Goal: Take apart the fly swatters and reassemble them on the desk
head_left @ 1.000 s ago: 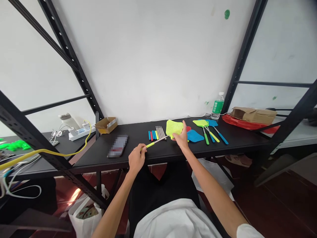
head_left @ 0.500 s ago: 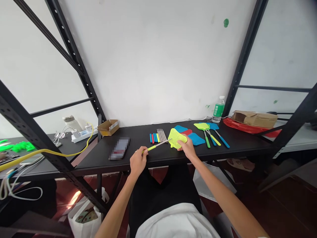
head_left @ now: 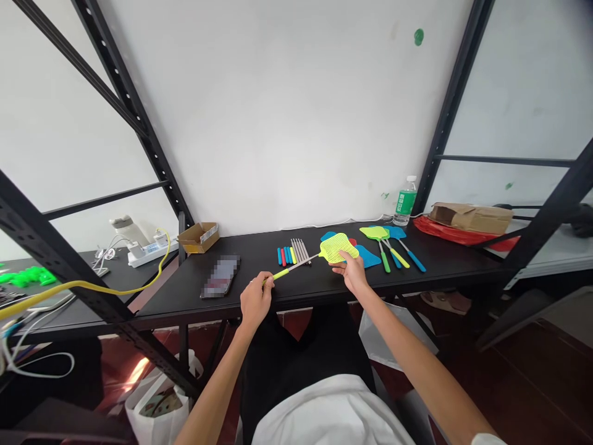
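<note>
A yellow fly swatter [head_left: 339, 247] spans my two hands above the front of the black table. My left hand [head_left: 257, 299] is closed on its yellow handle, from which a thin metal rod runs up to the perforated head. My right hand [head_left: 354, 272] grips the head's lower right edge, thumb on top. Behind it lie loose blue swatter heads [head_left: 369, 257] and a red one [head_left: 353, 242], partly covered. To the left, several metal rods [head_left: 301, 250] lie beside a row of coloured handles [head_left: 286, 256]. Several whole swatters [head_left: 380, 238] rest at the right.
A phone [head_left: 221, 276] and an open cardboard box [head_left: 199, 237] are on the table's left. A water bottle [head_left: 405, 201] stands at the back right, near a cardboard package [head_left: 472, 217] on red plastic. Black shelf posts [head_left: 139, 136] rise at both sides; a yellow cable [head_left: 115, 288] crosses at left.
The yellow head has turned and now lines up with the rod, whose end meets the head's neck. My right hand has shifted along with it, fingers now under the lower edge.
</note>
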Tool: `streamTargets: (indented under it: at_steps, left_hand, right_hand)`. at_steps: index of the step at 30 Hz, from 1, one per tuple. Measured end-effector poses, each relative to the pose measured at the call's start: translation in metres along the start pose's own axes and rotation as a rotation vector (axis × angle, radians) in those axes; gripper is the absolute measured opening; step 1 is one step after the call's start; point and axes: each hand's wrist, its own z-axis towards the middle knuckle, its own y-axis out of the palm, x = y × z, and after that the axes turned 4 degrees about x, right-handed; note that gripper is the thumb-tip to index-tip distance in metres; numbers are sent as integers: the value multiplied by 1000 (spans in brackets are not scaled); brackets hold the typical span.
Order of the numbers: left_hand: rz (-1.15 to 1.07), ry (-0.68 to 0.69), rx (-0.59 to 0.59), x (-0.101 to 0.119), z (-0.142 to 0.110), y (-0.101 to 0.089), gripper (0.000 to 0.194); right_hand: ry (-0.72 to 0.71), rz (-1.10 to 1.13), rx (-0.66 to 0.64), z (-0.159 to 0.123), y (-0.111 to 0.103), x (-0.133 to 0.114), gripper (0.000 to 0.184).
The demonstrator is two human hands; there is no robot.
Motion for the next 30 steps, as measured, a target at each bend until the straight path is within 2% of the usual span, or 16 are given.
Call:
streamTargets:
  at_steps: [30]
  left_hand:
    - [-33,-49,37,0,-1,-2,32]
  right_hand:
    - [-20,-64,-20,3,1,0,22]
